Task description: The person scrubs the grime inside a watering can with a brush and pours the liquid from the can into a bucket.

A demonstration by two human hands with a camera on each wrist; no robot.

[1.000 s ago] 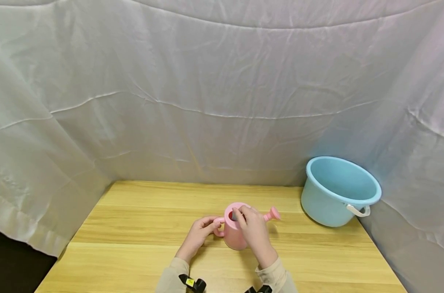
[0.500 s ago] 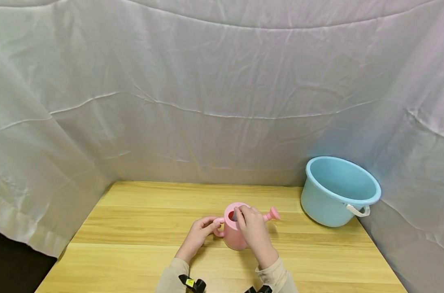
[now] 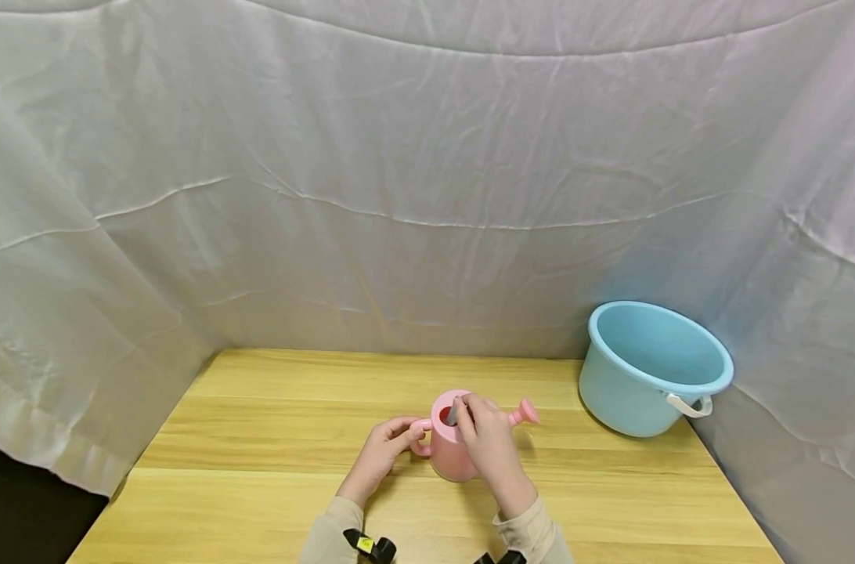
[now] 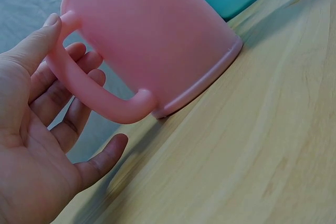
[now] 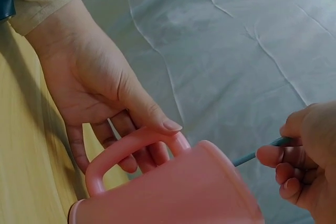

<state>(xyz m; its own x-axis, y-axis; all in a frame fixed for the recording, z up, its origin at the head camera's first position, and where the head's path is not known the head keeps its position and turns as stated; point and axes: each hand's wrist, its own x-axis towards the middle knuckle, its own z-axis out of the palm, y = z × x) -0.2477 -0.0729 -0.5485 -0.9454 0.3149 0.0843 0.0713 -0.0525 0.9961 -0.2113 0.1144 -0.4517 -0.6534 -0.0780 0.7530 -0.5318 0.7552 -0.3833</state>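
Note:
A pink watering can (image 3: 452,458) stands upright on the table, its spout pointing right. My left hand (image 3: 380,453) holds the can's handle (image 4: 84,88), thumb on its upper end and several fingers behind it. Over the can's opening, my right hand (image 3: 491,440) pinches a thin grey-blue rod (image 5: 245,159) between thumb and fingers. The rod reaches down into the can, so its lower end is hidden and its kind cannot be told. Red shows inside the opening.
A light blue bucket (image 3: 614,403) with a white handle (image 3: 690,406) stands at the table's right rear. Grey cloth (image 3: 399,266) hangs behind and at both sides of the wooden table (image 3: 258,439).
The rod's visible part has shifted and tilted slightly at the can's opening, with small movements of my right fingers. My left hand and the can stay in place.

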